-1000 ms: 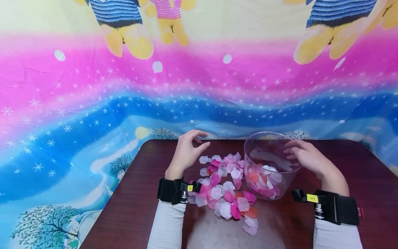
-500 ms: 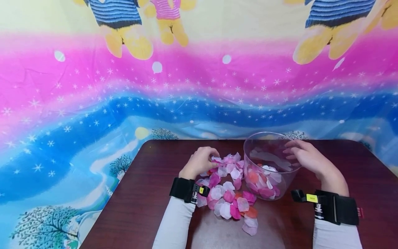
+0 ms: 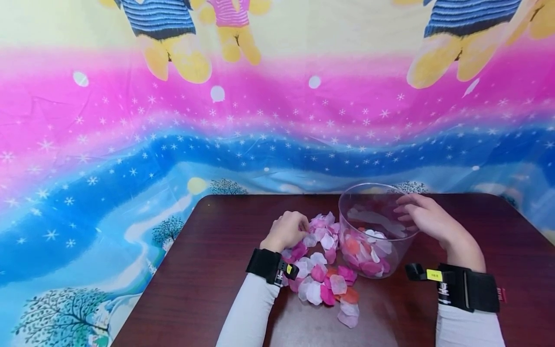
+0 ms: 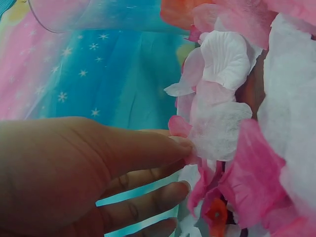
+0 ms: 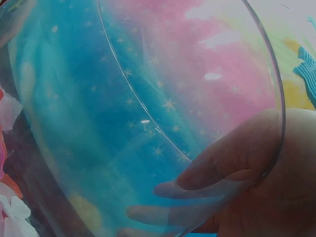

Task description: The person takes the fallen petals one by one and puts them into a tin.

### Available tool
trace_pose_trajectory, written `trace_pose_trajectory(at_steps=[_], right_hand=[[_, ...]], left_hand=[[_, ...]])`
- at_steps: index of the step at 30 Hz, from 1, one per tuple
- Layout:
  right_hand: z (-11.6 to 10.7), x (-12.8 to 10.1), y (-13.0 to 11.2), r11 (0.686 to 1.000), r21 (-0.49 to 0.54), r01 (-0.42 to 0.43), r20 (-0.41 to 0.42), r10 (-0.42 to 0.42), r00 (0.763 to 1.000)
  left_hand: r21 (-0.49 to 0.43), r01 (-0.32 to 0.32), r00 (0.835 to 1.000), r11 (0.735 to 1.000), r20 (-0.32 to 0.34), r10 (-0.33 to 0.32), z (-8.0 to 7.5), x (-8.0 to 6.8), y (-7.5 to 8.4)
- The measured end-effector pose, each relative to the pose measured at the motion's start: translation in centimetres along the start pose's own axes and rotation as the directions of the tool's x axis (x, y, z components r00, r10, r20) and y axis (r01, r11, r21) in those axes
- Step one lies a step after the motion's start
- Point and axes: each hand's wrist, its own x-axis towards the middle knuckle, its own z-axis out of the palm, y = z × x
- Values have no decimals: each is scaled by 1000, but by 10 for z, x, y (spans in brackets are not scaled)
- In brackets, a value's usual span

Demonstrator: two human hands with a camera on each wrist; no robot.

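Loose artificial flower petals (image 3: 320,270) in pink, white and orange lie heaped on the table. My left hand (image 3: 286,230) is down at the far left of the heap. In the left wrist view its thumb and index finger pinch at a pink petal (image 4: 179,126), with white petals (image 4: 219,131) just beyond the thumb tip. A clear plastic bucket (image 3: 403,250) stands upright right of the heap, with more petals (image 3: 368,258) at its bottom. My right hand (image 3: 433,219) rests against the bucket's right side near the rim, fingers spread and seen through the clear wall.
The dark wooden table (image 3: 186,299) ends at a far edge just behind the bucket. A printed backdrop cloth (image 3: 277,120) hangs behind it. Both wrists wear black straps (image 3: 470,289) with small cameras.
My left hand has come down and to the right from above the table to the heap's far left, and its fingers have closed at the petals. The right hand and bucket stay put.
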Motion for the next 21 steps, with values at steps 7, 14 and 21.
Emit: trace_pose_trajectory(at_steps=[7,14,21], right_hand=[[0,0,-1,1000,-8,-5,0,5,1000],[1,0,-1,1000,-1,-1,-1,1,1000],[0,0,-1,1000,-5,-4,5,4,1000]], left_hand=[[-39,-17,1000,999,-25,16,-10,-2,-2],[-150,-24,999,988,-39,18,-33,-9,-1],[-207,-64,994,976,-101,44,-52,-16,3]])
